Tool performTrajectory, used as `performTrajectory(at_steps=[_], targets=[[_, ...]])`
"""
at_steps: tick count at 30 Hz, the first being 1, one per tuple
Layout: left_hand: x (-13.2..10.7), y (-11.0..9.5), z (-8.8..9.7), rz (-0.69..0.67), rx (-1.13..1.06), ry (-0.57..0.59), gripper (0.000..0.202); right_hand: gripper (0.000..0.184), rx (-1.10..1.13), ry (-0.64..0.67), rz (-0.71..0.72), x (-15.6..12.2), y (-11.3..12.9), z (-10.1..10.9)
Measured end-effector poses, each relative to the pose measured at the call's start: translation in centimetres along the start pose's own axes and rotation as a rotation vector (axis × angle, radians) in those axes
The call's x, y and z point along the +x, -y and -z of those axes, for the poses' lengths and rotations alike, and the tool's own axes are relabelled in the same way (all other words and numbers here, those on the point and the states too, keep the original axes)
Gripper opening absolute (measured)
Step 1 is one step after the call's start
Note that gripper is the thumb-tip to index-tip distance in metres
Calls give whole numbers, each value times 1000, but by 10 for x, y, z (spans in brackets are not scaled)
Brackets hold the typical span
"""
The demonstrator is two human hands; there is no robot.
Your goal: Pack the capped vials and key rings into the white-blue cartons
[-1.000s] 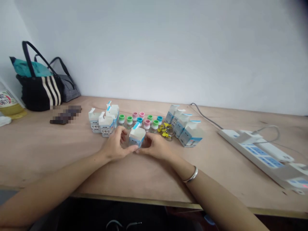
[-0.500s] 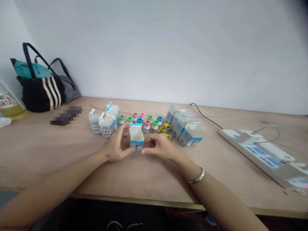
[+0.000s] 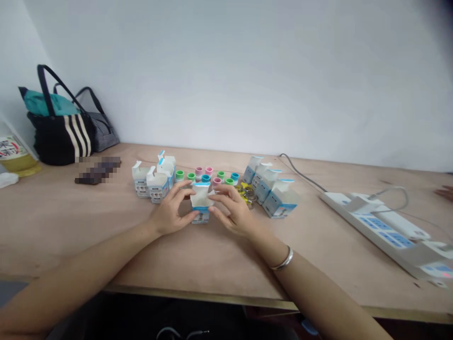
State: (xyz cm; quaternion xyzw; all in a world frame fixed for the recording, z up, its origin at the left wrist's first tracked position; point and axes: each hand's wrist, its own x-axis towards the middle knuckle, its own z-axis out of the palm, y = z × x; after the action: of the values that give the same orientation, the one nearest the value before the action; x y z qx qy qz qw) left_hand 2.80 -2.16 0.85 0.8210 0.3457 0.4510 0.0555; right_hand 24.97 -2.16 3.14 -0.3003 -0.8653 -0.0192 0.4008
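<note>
In front of me a small white and blue cardboard box (image 3: 200,216) stands upright with its top flaps raised. My left hand (image 3: 170,210) grips its left side, thumb low at the front and fingers near the top edge. On the other side, my right hand (image 3: 234,211) has its thumb at the right front edge and its fingertips at the right side flap. Small jars (image 3: 217,181) with green, pink and blue tops stand just behind, partly hidden by my fingers. Yellow and metal pieces (image 3: 247,194) lie beyond my right hand.
Similar open boxes stand to the left (image 3: 159,189) and right (image 3: 279,200). A power strip (image 3: 371,231) with cables lies at right. Further left are a blurred dark object (image 3: 97,171), a black bag (image 3: 58,137) and a bottle (image 3: 17,158). Another person's hand (image 3: 445,192) shows at the right edge.
My right fingers have uncurled and risen to the box's right flap. My left fingers have bent in over the top edge. Another person's hand has come into view at far right.
</note>
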Motion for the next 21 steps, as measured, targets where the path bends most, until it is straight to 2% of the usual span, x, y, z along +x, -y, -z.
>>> performTrajectory(at_steps=[3, 7, 10, 15, 18, 21], targets=[[0, 0, 0, 53, -53, 5, 45, 15, -45, -60, -39, 0, -3, -1], [-1, 1, 0, 63, -76, 7, 39, 13, -42, -37, -57, 2, -7, -3], [-3, 2, 0, 63, -95, 9, 35, 20, -15, -20, -59, 4, -9, -5], [-3, 3, 0, 18, -36, 2, 33, 32, 68, 73, -3, 10, -14, -6], [0, 3, 1, -60, 41, -4, 30, 36, 101, 137, -32, 12, -16, -5], [1, 5, 2, -73, 32, 30, 32, 35, 144, 179, -89, 12, -17, -5]])
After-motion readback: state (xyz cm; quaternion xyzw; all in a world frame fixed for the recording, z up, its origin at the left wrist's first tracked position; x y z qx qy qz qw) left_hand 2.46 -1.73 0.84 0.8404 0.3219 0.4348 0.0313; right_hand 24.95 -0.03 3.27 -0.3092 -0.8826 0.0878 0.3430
